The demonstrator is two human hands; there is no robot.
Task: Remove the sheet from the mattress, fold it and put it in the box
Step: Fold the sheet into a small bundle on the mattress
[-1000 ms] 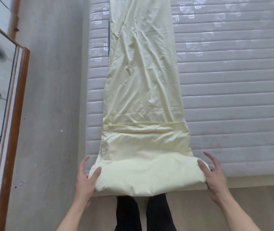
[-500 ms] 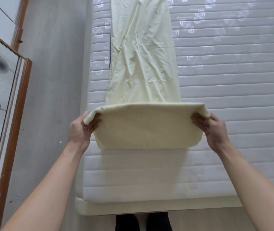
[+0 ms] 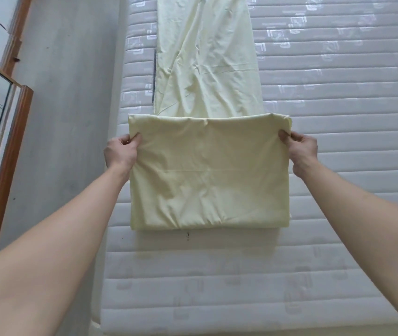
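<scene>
A bare quilted mattress (image 3: 326, 166) fills most of the view, with a strip of grey floor (image 3: 67, 117) along its left edge and a wood-framed mirror panel (image 3: 1, 146) standing beyond that.

The left hand (image 3: 120, 152) pinches the left edge of the folded part of the sheet (image 3: 207, 175), thumb on top and fingers curled underneath. The right hand (image 3: 301, 149) does the same on the opposite edge, so each hand is closed on cloth near the far corners of the fold. Holding both sides at matching height probably keeps the layers squared, so the bundle turns over as one flat panel rather than sagging in the middle.

The pale yellow sheet lies lengthwise on the mattress. Its near portion is already stacked into a thick rectangle between the hands, and a narrow, creased strip of it runs away toward the top of the view. The strip passes under the far edge of the rectangle, which suggests the folding is working end over end along the length. The bed serves as the flat support for this.

Whether the rectangle's far edge is resting on the strip or lifted slightly off it is hard to say from this angle. No box is in view, so the folding seems partway done, with the packing step yet to come.
</scene>
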